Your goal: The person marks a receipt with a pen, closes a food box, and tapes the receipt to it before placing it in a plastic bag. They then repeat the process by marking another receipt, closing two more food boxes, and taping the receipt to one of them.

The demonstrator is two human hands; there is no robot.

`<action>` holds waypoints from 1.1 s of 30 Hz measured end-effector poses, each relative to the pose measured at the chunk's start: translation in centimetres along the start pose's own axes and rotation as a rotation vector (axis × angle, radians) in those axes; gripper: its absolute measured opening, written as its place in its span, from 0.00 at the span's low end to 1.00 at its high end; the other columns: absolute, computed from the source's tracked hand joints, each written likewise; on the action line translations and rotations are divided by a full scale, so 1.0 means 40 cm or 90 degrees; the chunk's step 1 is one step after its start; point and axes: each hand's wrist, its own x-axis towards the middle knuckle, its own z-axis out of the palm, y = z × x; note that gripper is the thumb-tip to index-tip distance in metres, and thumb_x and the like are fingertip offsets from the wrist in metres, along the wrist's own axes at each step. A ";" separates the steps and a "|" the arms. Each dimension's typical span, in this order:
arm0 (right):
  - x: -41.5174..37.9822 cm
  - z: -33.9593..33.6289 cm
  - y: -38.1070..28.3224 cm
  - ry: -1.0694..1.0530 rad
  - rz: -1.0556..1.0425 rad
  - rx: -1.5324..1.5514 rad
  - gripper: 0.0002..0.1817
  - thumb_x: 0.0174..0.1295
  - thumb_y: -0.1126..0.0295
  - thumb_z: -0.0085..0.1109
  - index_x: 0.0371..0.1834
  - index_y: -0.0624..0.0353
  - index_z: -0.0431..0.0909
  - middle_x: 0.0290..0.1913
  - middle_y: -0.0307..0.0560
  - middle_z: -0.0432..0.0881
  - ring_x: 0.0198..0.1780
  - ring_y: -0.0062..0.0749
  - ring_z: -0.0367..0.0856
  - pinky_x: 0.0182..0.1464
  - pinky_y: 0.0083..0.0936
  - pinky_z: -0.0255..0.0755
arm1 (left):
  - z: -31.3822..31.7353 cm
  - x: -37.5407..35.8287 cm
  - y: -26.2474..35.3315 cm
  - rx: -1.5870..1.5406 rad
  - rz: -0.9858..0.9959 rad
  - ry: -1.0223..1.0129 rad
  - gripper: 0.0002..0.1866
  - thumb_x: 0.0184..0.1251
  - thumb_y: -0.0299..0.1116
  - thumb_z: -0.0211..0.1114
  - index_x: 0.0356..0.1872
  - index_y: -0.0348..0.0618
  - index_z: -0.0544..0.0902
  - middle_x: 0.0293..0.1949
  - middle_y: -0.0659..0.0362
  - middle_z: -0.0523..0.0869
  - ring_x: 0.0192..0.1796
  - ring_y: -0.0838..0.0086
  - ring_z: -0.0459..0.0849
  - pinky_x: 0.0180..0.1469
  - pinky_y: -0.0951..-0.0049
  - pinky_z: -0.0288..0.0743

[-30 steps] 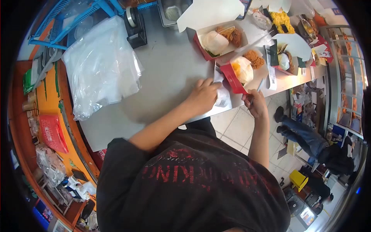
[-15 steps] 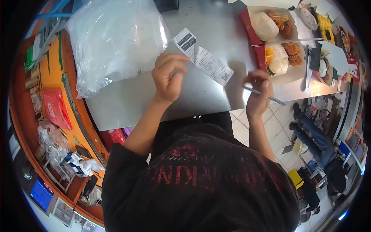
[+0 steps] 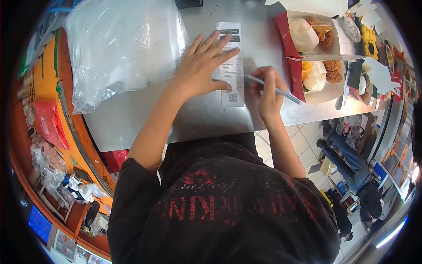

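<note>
A printed paper receipt (image 3: 231, 79) lies straight on the metal table, its QR code at the end nearer me. My left hand (image 3: 200, 68) is spread open, with its fingertips over the receipt's left edge. In my right hand (image 3: 270, 92) is a grey pen (image 3: 288, 96), its tip end pointing toward the receipt's right side. That hand sits just right of the paper, fingers closed round the pen.
Clear plastic bags (image 3: 127, 48) cover the table's left part. To the right stand red boxes (image 3: 298, 79) with wrapped burgers and fried chicken. A metal table (image 3: 132, 119) spans the front. Another person (image 3: 351, 154) is at the far right.
The receipt has turned from slanted to straight. My left hand has opened and spread over its edge. My right hand has moved left with the pen, closer to the paper.
</note>
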 end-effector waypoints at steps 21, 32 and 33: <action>0.065 0.049 0.047 -0.070 -0.118 -0.114 0.05 0.52 0.80 0.59 0.24 0.64 0.72 0.23 0.39 0.77 0.24 0.14 0.71 0.28 0.12 0.65 | 0.010 0.015 0.018 0.013 -0.091 0.088 0.49 0.32 0.63 0.73 0.63 0.58 0.70 0.68 0.63 0.65 0.71 0.68 0.57 0.73 0.56 0.46; 0.056 0.044 0.070 0.013 -0.069 -0.019 0.05 0.53 0.81 0.59 0.23 0.65 0.73 0.23 0.42 0.79 0.23 0.17 0.75 0.27 0.14 0.69 | 0.016 0.014 0.017 -0.008 -0.091 0.118 0.48 0.30 0.58 0.76 0.62 0.58 0.72 0.67 0.64 0.67 0.70 0.67 0.60 0.72 0.56 0.47; 0.055 0.045 0.062 0.014 -0.069 -0.021 0.05 0.53 0.81 0.59 0.23 0.65 0.73 0.23 0.42 0.79 0.23 0.17 0.75 0.27 0.14 0.69 | 0.015 0.014 0.018 -0.010 -0.090 0.118 0.48 0.30 0.58 0.76 0.62 0.58 0.72 0.67 0.64 0.67 0.70 0.67 0.60 0.72 0.56 0.47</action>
